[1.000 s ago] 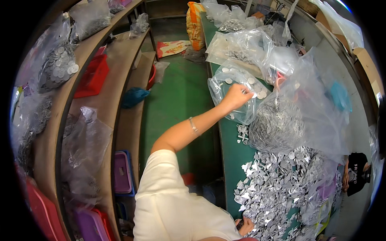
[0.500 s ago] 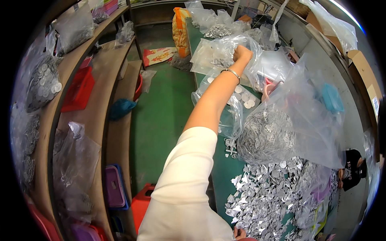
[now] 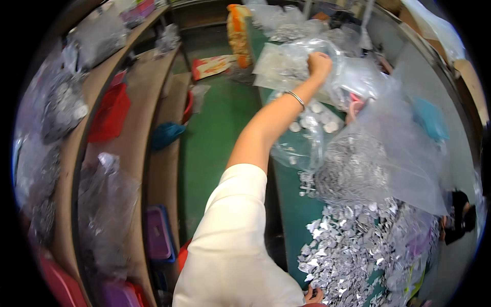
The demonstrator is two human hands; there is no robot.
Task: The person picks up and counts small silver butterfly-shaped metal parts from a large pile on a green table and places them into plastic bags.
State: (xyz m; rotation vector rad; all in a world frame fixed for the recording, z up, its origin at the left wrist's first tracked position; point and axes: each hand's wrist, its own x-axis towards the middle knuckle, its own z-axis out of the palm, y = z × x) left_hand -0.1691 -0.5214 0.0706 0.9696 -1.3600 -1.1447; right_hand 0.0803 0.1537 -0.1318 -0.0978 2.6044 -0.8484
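My left arm, in a pale sleeve with a bangle at the wrist, stretches across to the far part of the green table. Its hand (image 3: 320, 63) is closed on the clear plastic bag (image 3: 302, 47), near some small silvery pieces. Under the forearm lie round silver discs (image 3: 331, 126) and another clear bag (image 3: 302, 151). At the lower edge only a few fingers of my right hand (image 3: 314, 295) show, beside a spread heap of silver metal pieces (image 3: 348, 256); the frame edge and blur hide their grip. A large clear bag of ring-like metal parts (image 3: 353, 166) sits between.
Shelves (image 3: 135, 117) on the left hold bagged parts, a red bin (image 3: 110, 112) and a purple tray (image 3: 158, 233). An orange sack (image 3: 239, 36) stands by the table's far end. At the right edge, a person in black (image 3: 456, 220) is partly visible.
The whole view has shifted, so the table and shelves appear farther right. My left hand stays closed on the clear plastic bag. My right hand remains beside the heap.
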